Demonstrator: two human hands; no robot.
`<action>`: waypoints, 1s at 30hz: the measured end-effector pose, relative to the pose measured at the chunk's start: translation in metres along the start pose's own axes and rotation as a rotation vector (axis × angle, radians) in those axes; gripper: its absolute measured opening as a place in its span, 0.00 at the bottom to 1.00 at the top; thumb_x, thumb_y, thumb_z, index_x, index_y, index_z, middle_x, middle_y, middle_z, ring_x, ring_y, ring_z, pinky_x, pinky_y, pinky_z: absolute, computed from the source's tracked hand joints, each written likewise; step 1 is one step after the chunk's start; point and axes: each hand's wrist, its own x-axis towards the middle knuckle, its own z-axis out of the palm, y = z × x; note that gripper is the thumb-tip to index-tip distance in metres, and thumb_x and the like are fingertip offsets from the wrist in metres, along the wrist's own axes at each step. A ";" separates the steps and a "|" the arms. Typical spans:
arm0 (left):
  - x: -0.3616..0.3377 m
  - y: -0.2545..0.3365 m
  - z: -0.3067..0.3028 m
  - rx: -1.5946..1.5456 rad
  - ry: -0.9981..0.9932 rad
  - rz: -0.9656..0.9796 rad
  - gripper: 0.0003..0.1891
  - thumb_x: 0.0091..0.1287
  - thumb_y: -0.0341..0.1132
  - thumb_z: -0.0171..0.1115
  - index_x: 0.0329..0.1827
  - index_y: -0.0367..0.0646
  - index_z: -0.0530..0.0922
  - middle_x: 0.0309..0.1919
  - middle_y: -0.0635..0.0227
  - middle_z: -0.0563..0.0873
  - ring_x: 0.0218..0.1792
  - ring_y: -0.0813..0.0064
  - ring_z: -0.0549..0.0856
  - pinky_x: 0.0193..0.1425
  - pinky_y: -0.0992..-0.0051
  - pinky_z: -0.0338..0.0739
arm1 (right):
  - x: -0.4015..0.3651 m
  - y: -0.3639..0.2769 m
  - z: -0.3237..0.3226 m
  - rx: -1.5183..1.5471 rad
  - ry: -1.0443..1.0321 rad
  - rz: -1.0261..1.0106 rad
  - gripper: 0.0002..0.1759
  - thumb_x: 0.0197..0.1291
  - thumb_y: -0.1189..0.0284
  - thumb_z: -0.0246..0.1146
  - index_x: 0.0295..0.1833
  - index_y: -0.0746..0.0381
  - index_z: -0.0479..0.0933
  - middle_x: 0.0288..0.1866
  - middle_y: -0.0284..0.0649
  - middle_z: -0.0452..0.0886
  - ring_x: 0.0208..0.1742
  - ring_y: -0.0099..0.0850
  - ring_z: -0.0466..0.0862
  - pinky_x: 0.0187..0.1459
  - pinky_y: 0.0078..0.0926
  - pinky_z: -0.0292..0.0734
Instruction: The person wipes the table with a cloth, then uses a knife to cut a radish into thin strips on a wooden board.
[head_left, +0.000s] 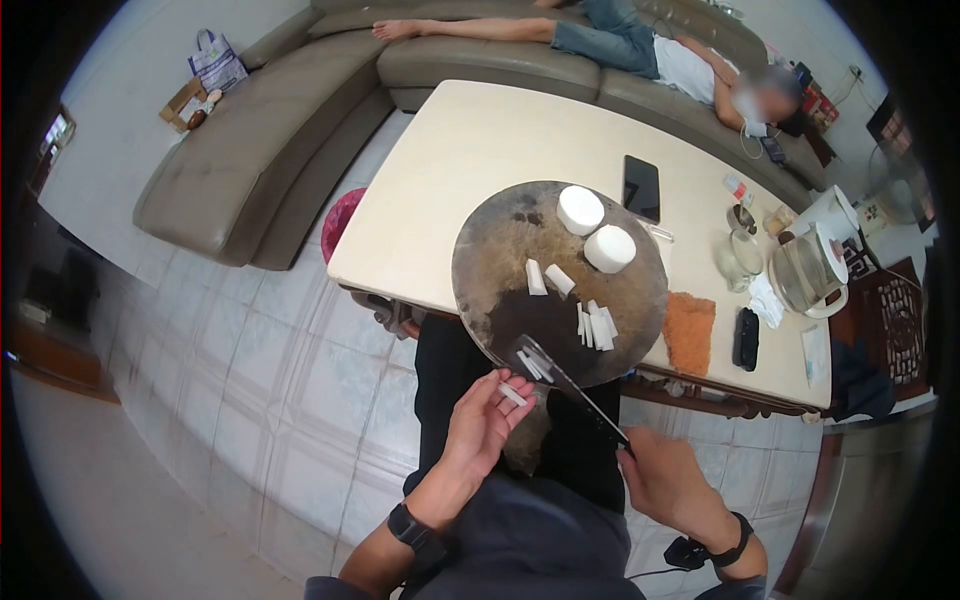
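Observation:
My right hand [665, 478] is closed around the handle of a knife [575, 392], whose blade reaches over the near edge of a round dark board [490, 260]. Beside the blade tip lie a few thin white strips [532, 367]. Palm up, my left hand [488, 418] holds a white strip [513, 394] at its fingers, just off the board's near edge. Farther back on the board are two thick white round pieces [580, 210] [610, 249], two white chunks [536, 278] [560, 279] and a cluster of white sticks [597, 326].
On the cream table [420, 190] are a phone [642, 188], an orange cloth [690, 333], a black case [746, 339], a glass jar [738, 260] and a kettle [805, 275]. Behind it, a person [683, 62] lies on a sofa [480, 68]. A pink bin [342, 225] stands at left.

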 end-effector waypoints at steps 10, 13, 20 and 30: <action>0.000 -0.004 0.000 0.000 -0.045 0.020 0.08 0.77 0.34 0.55 0.51 0.41 0.76 0.48 0.62 0.85 0.51 0.65 0.86 0.61 0.63 0.81 | -0.005 -0.002 0.005 0.250 -0.113 0.084 0.08 0.66 0.73 0.60 0.42 0.66 0.72 0.28 0.55 0.78 0.30 0.58 0.79 0.30 0.49 0.71; 0.001 -0.009 -0.006 0.025 -0.090 0.066 0.06 0.75 0.29 0.57 0.50 0.42 0.77 0.46 0.65 0.85 0.47 0.70 0.87 0.57 0.66 0.84 | -0.006 0.001 0.007 0.330 -0.148 0.125 0.09 0.67 0.72 0.60 0.42 0.67 0.71 0.28 0.56 0.78 0.30 0.59 0.79 0.31 0.50 0.71; -0.005 -0.008 -0.008 0.179 0.023 0.062 0.09 0.73 0.23 0.57 0.54 0.39 0.78 0.45 0.64 0.85 0.48 0.71 0.86 0.55 0.69 0.84 | -0.014 0.007 0.012 0.529 -0.122 0.220 0.08 0.67 0.73 0.62 0.39 0.66 0.71 0.22 0.53 0.75 0.25 0.56 0.77 0.27 0.45 0.68; 0.040 -0.036 -0.059 0.608 0.185 -0.169 0.19 0.71 0.24 0.53 0.64 0.31 0.74 0.55 0.61 0.83 0.63 0.72 0.77 0.72 0.72 0.65 | -0.025 0.020 0.017 0.613 0.036 0.231 0.06 0.68 0.75 0.60 0.39 0.66 0.71 0.19 0.50 0.73 0.21 0.51 0.74 0.24 0.39 0.65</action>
